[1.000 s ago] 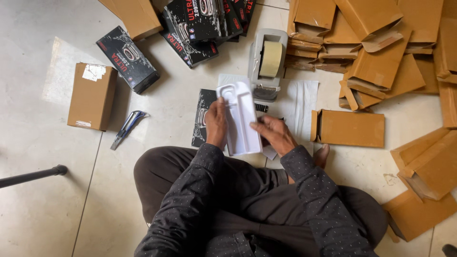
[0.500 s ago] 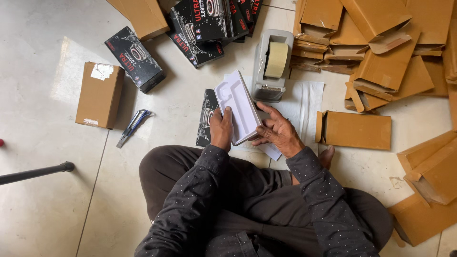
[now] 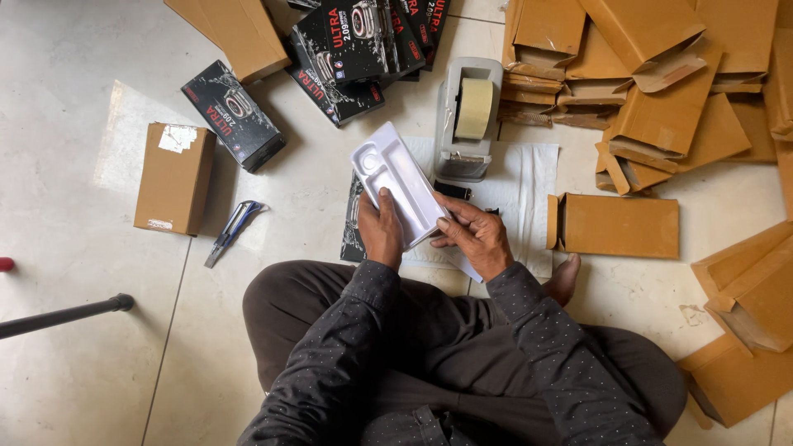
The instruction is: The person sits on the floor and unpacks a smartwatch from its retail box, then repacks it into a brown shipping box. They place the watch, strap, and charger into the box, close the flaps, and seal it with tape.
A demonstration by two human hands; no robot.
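I sit cross-legged on a tiled floor. My left hand (image 3: 381, 233) and my right hand (image 3: 471, 235) both hold a white moulded plastic tray (image 3: 398, 182), tilted up above my knees with its recesses facing me. The left hand grips its near left edge, the right hand its near right corner. Under the tray a black printed box (image 3: 353, 231) lies flat on the floor, partly hidden. A white sheet (image 3: 520, 186) is spread beneath my right hand.
A grey tape dispenser with a tan roll (image 3: 468, 116) stands just beyond the tray. Black printed boxes (image 3: 355, 45) lie at the back, another (image 3: 234, 116) to the left. Several brown cardboard boxes (image 3: 652, 91) pile up on the right. A blue cutter (image 3: 234, 231) lies left.
The white tray has been lifted and turned from lying flat over the black box to a tilted position in both hands. The view has shifted slightly.
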